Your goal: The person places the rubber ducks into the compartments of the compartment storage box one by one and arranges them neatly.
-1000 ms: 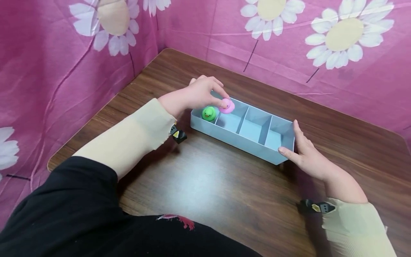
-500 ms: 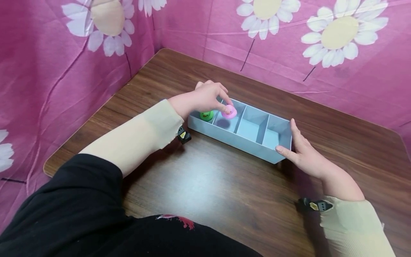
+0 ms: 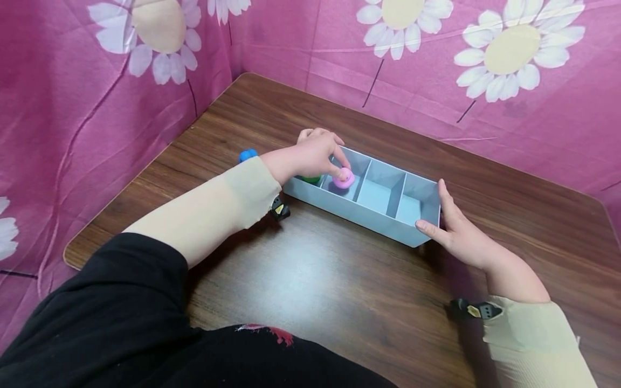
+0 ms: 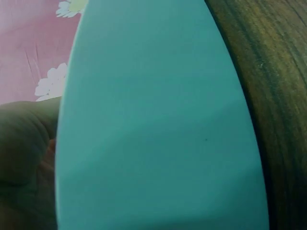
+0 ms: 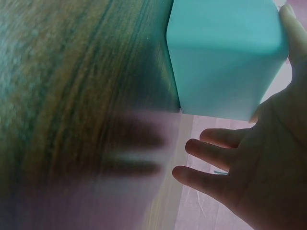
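My left hand pinches a small pink toy duck between thumb and forefinger, down inside the second compartment from the left of a light-blue divided box. A green toy duck sits in the leftmost compartment, mostly hidden behind that hand. At the box's right end, my right hand rests with its thumb on the near side and forefinger at the far corner. Its other fingers stretch out straight and apart from the box in the right wrist view. Box wall fills most of the left wrist view.
A blue rounded object lies on the wooden table left of the box, partly hidden by the left sleeve. Pink cloth with printed daisies surrounds the back and left of the table.
My left hand has lowered the pink duck from above the rim into the second compartment. The blue object has come into view behind the left wrist. My right hand keeps its place.
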The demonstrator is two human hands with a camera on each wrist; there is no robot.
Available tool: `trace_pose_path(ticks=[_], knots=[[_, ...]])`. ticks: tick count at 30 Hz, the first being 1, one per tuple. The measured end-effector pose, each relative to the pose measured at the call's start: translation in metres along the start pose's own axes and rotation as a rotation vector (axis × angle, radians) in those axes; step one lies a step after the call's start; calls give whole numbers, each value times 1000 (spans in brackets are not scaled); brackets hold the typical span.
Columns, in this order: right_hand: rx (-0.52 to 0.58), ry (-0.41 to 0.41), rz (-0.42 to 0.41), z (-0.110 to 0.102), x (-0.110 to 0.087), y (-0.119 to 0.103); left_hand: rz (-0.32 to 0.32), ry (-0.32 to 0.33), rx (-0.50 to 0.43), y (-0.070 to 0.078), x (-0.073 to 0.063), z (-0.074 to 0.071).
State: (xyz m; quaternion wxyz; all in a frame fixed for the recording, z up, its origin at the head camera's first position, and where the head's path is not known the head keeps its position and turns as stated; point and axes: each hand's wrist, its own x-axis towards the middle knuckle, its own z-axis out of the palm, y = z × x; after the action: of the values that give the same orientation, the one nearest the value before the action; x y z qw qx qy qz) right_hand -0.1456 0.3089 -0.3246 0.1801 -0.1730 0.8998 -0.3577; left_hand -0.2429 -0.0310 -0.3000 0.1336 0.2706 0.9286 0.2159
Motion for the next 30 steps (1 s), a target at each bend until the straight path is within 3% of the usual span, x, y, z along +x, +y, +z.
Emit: trace_pose_path(ticks=[30], knots=[[3, -9, 21, 0, -1, -1, -13, 10, 117, 6, 1, 14]])
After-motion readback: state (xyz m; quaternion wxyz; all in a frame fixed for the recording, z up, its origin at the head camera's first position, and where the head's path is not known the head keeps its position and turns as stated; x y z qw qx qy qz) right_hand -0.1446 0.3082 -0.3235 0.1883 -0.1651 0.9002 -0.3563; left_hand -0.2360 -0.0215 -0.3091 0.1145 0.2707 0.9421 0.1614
